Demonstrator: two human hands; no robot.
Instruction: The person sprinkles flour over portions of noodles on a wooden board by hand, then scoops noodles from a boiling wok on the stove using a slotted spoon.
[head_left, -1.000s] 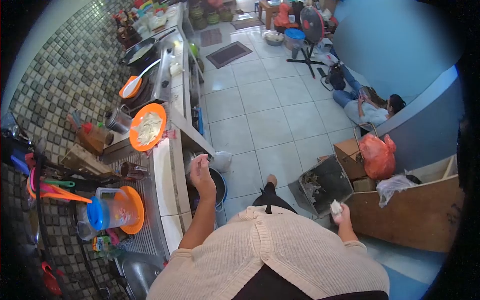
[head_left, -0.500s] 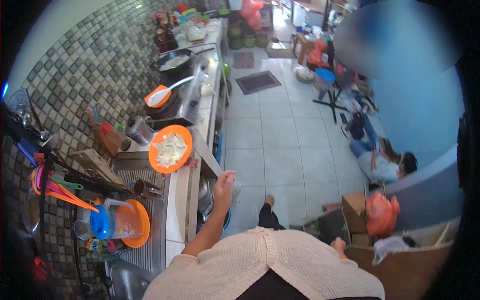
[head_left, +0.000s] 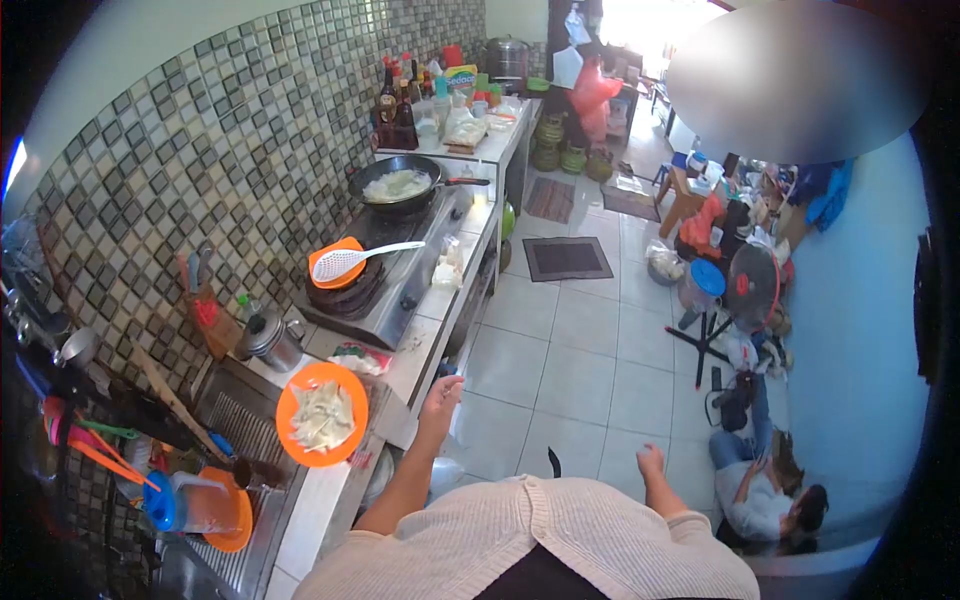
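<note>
My left hand (head_left: 438,408) hangs in the air beside the counter edge, fingers loosely stretched and nothing in it. Nearest to it is an orange plate (head_left: 289,402) bearing several pale, folded pieces of dough (head_left: 325,415). My right hand (head_left: 651,462) is over the floor at my right, its fingers curled in with nothing visible in them. Farther along the counter, a black frying pan (head_left: 398,207) with pale food in it sits on the stove (head_left: 392,290). A white slotted spatula (head_left: 340,264) rests on an orange dish (head_left: 350,245) over the nearer burner.
A metal pot (head_left: 272,340) stands behind the plate. By the sink are a blue-lidded pitcher (head_left: 195,503) and another orange plate (head_left: 238,535). A dark mat (head_left: 568,259) lies on the tiled floor. A fan (head_left: 752,285) and a seated person (head_left: 755,490) are at the right.
My view has shifted forward along the counter and shows more of the stove and back counter. My right hand has swung forward. The box and red bag at lower right have left view.
</note>
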